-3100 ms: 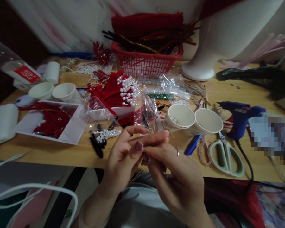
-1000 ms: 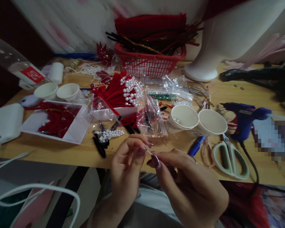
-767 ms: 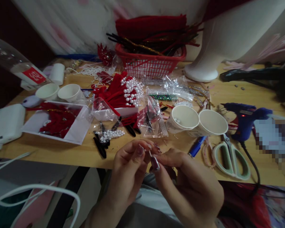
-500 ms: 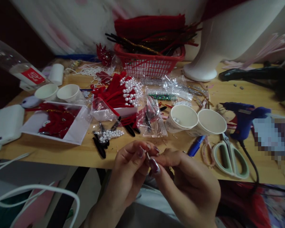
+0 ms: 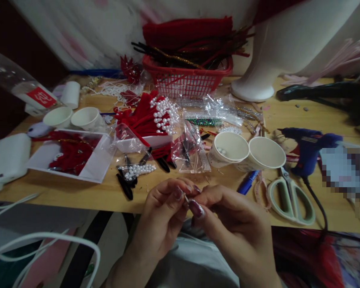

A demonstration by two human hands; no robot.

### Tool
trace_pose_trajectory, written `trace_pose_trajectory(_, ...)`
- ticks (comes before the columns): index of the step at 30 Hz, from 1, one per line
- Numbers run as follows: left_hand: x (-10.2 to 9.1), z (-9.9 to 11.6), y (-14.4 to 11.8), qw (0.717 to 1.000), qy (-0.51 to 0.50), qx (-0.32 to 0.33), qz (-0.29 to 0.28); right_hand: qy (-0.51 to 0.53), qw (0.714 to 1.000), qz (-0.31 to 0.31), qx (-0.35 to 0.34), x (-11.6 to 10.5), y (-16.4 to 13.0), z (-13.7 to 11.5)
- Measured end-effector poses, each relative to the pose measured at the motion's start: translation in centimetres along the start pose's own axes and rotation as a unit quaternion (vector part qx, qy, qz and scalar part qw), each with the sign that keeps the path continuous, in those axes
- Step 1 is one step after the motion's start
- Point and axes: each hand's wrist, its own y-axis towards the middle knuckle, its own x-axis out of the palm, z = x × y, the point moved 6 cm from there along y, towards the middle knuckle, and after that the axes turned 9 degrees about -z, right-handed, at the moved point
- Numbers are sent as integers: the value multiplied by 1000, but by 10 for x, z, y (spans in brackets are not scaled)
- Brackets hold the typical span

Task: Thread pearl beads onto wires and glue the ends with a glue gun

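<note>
Both my hands meet fingertip to fingertip over the table's front edge. My left hand [image 5: 165,216] pinches a thin pale strand [image 5: 185,197] between thumb and index finger; its short end shows at the thumb. My right hand [image 5: 228,224] is closed against the same spot, thumb and index finger pressed together at the strand. What else the fingers hide I cannot make out. Just beyond lie a bagged cluster of white pearl beads [image 5: 140,170] with black clips [image 5: 124,186], and a clear plastic packet [image 5: 190,150]. Paper cups [image 5: 231,148] stand past my right hand, one with a few pearls inside.
Scissors [image 5: 291,202], a blue pen [image 5: 247,183] and a blue glue gun [image 5: 309,146] lie right. A white box [image 5: 97,160] holds red pieces, left. Pearl-tipped red stems [image 5: 144,116] lie centrally; behind is a red basket [image 5: 186,82]. White cables [image 5: 57,237] loop at lower left.
My right hand has shifted and turned slightly, its fingers now lower and closer to the left fingertips. The pinched strand tilts a little differently. The table's items have not moved.
</note>
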Motion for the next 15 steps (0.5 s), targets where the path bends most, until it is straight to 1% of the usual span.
trace_pose_trajectory(3,0,1,0,1000,5,7,-3,15,1000,3,6,-1,0,1)
trace_pose_trajectory(6,2,4,1,1000,18,26,4,-2,1000,7,-5,-1,0,3)
trace_pose_trajectory(11,5,9,0,994,57,87,30,-77,994,14,-81,0,-4,-2)
trace_pose_trajectory(15,4,9,-3,991,66,111,30,-127,986,5,-108,2,-6,-7)
